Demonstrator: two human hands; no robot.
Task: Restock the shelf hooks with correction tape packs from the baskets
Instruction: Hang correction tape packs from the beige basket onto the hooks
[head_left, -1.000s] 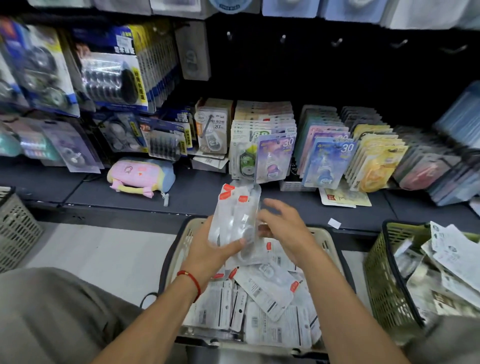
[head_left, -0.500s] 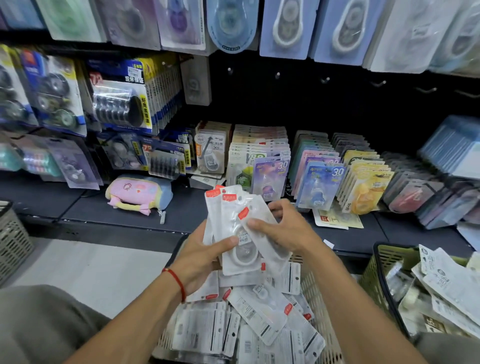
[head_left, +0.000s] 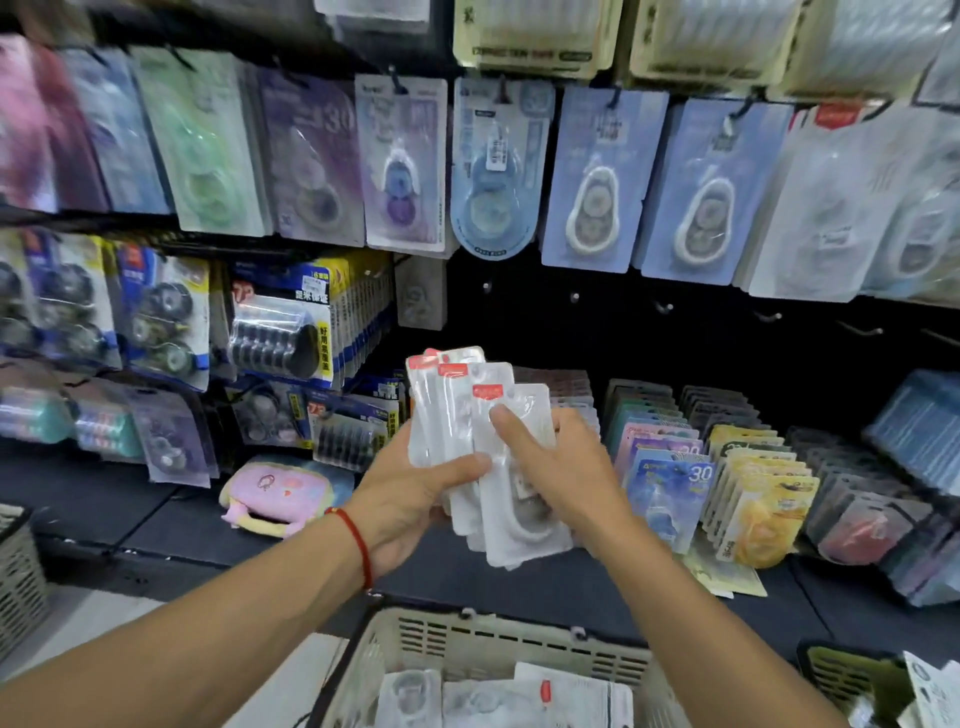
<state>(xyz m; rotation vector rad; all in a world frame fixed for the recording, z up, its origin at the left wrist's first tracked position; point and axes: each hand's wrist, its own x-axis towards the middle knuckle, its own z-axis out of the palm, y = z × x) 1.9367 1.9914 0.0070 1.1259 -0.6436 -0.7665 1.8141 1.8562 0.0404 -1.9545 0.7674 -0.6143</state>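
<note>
A fanned stack of clear correction tape packs (head_left: 457, 410) with red top labels is held up in front of the shelf. My left hand (head_left: 410, 499) grips the stack from the left, thumb across its front. My right hand (head_left: 561, 467) holds the stack's right side, fingers behind and thumb on the front pack. Below, a beige basket (head_left: 483, 644) holds more of the same packs. Bare hooks (head_left: 574, 297) stick out of the dark back panel above the stack. A green basket (head_left: 841, 670) with packs shows at the bottom right.
Hanging packs (head_left: 597, 182) fill the upper row. Black tape refill packs (head_left: 291, 322) hang at left. Rows of coloured packs (head_left: 670, 467) stand on the dark shelf, with a pink pouch (head_left: 280, 493) lying at left. A grey basket (head_left: 15, 566) sits at the far left edge.
Both hands have lifted the stack of packs up out of the beige basket toward the shelf. My view has tilted upward, bringing the upper hanging row into sight.
</note>
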